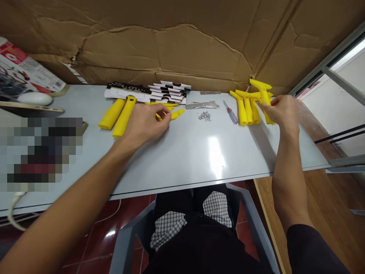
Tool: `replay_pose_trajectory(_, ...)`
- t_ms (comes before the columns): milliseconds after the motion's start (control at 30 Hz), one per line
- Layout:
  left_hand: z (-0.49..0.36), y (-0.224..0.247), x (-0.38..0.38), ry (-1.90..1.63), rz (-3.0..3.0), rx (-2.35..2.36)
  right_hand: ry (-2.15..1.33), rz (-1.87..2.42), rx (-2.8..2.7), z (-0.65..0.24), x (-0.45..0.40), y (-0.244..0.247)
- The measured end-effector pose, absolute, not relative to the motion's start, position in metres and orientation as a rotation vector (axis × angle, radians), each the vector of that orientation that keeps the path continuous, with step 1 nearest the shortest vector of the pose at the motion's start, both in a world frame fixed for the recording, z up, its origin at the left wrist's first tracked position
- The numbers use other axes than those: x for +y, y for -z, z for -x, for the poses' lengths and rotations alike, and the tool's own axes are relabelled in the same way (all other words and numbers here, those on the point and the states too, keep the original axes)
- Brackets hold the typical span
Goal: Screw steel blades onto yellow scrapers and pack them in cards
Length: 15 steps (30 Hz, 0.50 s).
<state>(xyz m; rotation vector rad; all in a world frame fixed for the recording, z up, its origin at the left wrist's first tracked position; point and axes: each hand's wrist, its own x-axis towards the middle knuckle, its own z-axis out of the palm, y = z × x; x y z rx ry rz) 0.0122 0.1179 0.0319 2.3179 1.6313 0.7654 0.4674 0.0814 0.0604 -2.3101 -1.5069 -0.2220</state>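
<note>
- Clock read from middle of the table (182, 152), 12 = toward the cardboard (171, 49).
- Gripping yellow T-handle (264, 91) in right hand (285, 112), at 2 o'clock; closed on the shaft with thumb and fingers, crosspiece up.
- Curling left hand (149, 121) at 10 to 11, thumb and index nearly together by slim yellow piece (179, 113) at 12; cannot tell if pinched or just touched.
- At 2, just left of the held one: row of yellow handles (242, 112), side by side.
- Between 1 and 2: screwdriver (231, 114), lying flat, tip away.
- At 1: loose pile of small screws (205, 116), with metal strips (203, 105) just beyond.
- At 10: two yellow handles (112, 114), wide ends nearer.
- From 10:30 to 11:30: black-and-white cards (168, 91), overlapping.
- Far out at 10: white mouse (34, 98).
</note>
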Motion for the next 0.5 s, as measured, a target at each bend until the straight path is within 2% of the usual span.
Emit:
replay_pose_trajectory(133, -0.014, -0.034, 0.118, -0.835, -2.244, 1.589, 0.001, 2.106, -1.497, -0.4, 0.068, -0.075)
replay_pose_trajectory(300, -0.016, -0.041, 0.113, -0.908, -1.944, 1.442, -0.592, 1.741, -1.907, -0.297, 0.035, -0.073)
replay_pose_trajectory(500, -0.012, -0.031, 0.121, -0.696, -2.009, 1.318, -0.807, 1.611, -2.14, -0.251, 0.022, -0.044)
